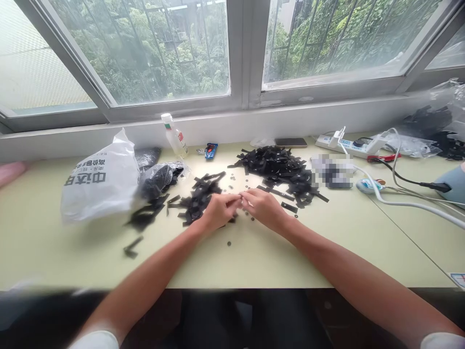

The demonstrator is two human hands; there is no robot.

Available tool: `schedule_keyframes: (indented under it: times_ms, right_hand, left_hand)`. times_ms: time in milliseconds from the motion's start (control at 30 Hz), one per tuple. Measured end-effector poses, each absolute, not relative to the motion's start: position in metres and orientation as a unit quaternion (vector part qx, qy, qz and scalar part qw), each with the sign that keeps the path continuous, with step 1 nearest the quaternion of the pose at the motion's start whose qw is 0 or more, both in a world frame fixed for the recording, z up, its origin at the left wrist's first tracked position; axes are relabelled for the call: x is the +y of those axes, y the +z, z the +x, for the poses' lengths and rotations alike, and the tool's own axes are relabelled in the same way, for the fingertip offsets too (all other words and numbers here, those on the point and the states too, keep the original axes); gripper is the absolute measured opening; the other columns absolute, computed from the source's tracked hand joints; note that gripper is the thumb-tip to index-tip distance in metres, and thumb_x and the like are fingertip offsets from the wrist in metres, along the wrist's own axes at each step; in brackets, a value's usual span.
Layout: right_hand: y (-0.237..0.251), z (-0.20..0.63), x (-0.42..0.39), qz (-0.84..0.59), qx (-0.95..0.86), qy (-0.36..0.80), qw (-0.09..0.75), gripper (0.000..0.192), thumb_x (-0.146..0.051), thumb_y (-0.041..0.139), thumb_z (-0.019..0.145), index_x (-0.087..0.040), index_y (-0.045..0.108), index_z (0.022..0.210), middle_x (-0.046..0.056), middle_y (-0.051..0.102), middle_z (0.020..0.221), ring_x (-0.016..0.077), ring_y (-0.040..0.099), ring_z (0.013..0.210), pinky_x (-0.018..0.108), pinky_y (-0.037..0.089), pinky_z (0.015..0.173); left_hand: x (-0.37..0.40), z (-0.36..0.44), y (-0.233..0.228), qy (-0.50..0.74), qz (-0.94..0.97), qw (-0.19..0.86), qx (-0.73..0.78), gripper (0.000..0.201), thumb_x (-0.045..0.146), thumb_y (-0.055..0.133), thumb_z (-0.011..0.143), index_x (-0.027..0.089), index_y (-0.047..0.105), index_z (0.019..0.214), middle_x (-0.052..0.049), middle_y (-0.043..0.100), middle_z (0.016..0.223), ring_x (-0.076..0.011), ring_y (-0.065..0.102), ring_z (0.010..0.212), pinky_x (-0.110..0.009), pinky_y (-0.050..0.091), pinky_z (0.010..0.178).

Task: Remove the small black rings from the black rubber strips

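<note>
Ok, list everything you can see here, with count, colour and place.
strip piles: two, black, centre of the table; the other pile is left of the hands
small round pieces: several, dark, scattered near the hands
plastic bag: one, white, left
bottle: one, clear with white cap, by the sill
phone: one, dark, by the sill
power strip: one, white, right
table: one, pale green
left hand: fingertips meeting the right hand's
right hand: pinching something small, too small to tell

1. From my feed, the left hand (pixel 218 212) is bare – no glove, ring or watch.
2. The right hand (pixel 262 207) likewise.
3. Both arms bare up to short white sleeves.
</note>
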State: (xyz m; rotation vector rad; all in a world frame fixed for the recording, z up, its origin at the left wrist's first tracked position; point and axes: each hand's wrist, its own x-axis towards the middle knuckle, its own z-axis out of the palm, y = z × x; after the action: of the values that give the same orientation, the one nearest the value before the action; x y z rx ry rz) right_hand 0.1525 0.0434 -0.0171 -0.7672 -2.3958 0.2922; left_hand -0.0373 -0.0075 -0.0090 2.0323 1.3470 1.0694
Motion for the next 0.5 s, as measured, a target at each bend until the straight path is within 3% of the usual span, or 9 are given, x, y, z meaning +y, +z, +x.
schedule_keyframes:
  times_ms: [233,333,400,500]
  right_hand:
    - [-0.017,0.153,0.046,-0.304,-0.888,0.152,0.310,0.026,-0.014,0.047,0.094,-0.018,0.064,0.075,0.004,0.062,0.074,0.0147,0.051,0.066,0.027,0.038,0.062]
    - [-0.015,0.154,0.049,-0.334,-0.872,0.168,0.316,0.030,-0.015,0.047,0.094,-0.019,0.061,0.068,0.003,0.060,0.069,0.0148,0.050,0.064,0.027,0.037,0.061]
    - [-0.015,0.156,0.052,-0.355,-0.866,0.167,0.308,0.029,-0.017,0.047,0.095,-0.018,0.065,0.072,0.005,0.063,0.073,0.0160,0.053,0.066,0.028,0.039,0.063]
    - [-0.017,0.157,0.055,-0.372,-0.863,0.173,0.295,0.024,-0.021,0.050,0.097,-0.015,0.073,0.092,0.010,0.069,0.087,0.0187,0.060,0.074,0.030,0.043,0.068]
  left_hand:
    - [-0.006,-0.033,-0.008,0.392,0.752,0.219,0.482,0.024,0.022,0.053,0.092,0.016,0.073,0.082,-0.003,0.070,0.072,-0.0130,0.057,0.062,-0.024,0.045,0.060]
    - [-0.003,-0.034,-0.010,0.387,0.754,0.218,0.484,0.023,0.021,0.053,0.092,0.016,0.075,0.088,-0.003,0.071,0.074,-0.0140,0.060,0.063,-0.025,0.047,0.061]
    - [-0.002,-0.035,-0.011,0.395,0.741,0.221,0.496,0.023,0.025,0.055,0.092,0.016,0.076,0.098,-0.004,0.073,0.077,-0.0147,0.062,0.063,-0.025,0.049,0.060]
    - [0.000,-0.037,-0.011,0.409,0.726,0.213,0.510,0.023,0.029,0.059,0.092,0.016,0.077,0.101,-0.004,0.074,0.078,-0.0148,0.063,0.061,-0.026,0.050,0.059]
